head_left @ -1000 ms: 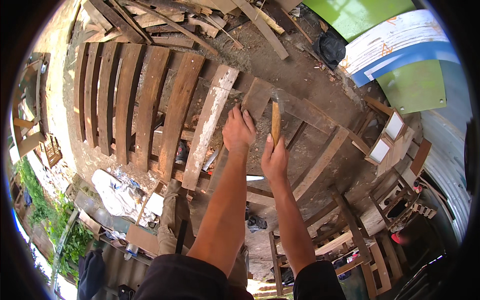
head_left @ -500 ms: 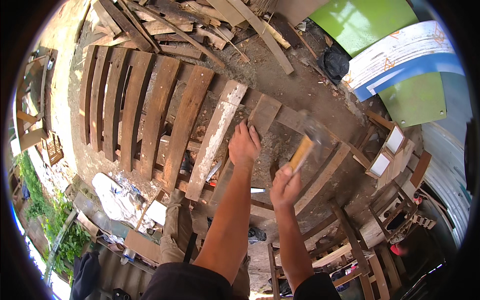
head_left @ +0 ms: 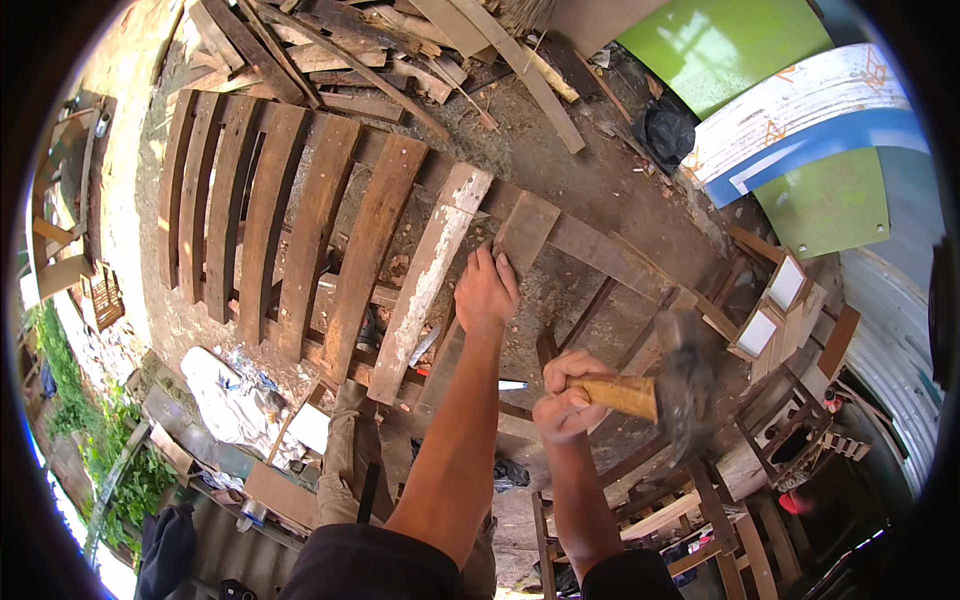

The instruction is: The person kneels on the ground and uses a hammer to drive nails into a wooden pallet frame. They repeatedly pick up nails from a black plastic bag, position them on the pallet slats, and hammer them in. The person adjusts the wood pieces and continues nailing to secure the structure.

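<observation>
My left hand (head_left: 487, 290) is closed on a brown wooden slat (head_left: 527, 232), its fingers at the slat's left edge near the far end. That slat lies across the long rail of a wooden slatted frame (head_left: 388, 205), beside a slat with peeling white paint (head_left: 437, 270); my forearm covers part of its length. In my right hand (head_left: 570, 395) is a hammer (head_left: 622, 396), gripped by its yellowish wooden handle. The hammer's dark metal head is blurred and points right, above the frame's right end and apart from the slat.
Scrap boards (head_left: 350, 60) are heaped at the far left. Green panels (head_left: 720, 45) lean at the far right, near a black plastic bag (head_left: 664, 132). Wooden frames (head_left: 710, 500) stand at the near right. A white cloth bundle (head_left: 232, 400) lies on the near left.
My right hand has turned and moved slightly down, swinging the hammer's head from near the rail to the right and nearer me. My left hand stays at the slat.
</observation>
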Motion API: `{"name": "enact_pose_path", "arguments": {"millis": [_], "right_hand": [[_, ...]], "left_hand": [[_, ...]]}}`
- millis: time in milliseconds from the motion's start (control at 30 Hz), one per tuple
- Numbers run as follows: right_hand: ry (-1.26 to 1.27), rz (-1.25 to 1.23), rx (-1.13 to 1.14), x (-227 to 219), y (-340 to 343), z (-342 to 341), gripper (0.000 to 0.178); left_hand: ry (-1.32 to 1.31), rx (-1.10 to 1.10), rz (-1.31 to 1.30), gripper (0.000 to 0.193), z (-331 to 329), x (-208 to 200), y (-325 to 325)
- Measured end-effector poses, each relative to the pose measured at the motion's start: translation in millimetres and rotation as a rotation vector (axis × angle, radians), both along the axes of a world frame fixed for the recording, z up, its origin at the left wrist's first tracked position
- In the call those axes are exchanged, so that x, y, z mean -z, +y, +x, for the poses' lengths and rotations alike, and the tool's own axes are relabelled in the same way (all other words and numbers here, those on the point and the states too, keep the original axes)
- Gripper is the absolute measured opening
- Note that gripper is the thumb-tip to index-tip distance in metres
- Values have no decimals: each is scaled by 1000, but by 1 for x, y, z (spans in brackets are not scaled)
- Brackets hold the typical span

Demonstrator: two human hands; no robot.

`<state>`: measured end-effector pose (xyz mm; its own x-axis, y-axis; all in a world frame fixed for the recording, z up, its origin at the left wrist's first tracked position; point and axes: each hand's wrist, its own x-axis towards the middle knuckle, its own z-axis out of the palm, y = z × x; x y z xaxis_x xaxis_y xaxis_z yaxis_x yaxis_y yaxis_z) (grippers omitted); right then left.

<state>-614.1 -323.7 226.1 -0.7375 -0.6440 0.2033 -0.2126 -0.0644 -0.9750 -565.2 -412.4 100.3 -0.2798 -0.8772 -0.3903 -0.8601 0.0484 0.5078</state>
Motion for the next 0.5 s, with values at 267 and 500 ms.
{"name": "enact_pose_path", "arguments": {"millis": [267,500], "right_hand": [[-321,478,116,25,17,-12,39],[-21,590,6,59,10,-11,40]], "left_hand": [[6,2,-11,37,0,4,-2],[8,14,6,38,-3,-2,3]]}}
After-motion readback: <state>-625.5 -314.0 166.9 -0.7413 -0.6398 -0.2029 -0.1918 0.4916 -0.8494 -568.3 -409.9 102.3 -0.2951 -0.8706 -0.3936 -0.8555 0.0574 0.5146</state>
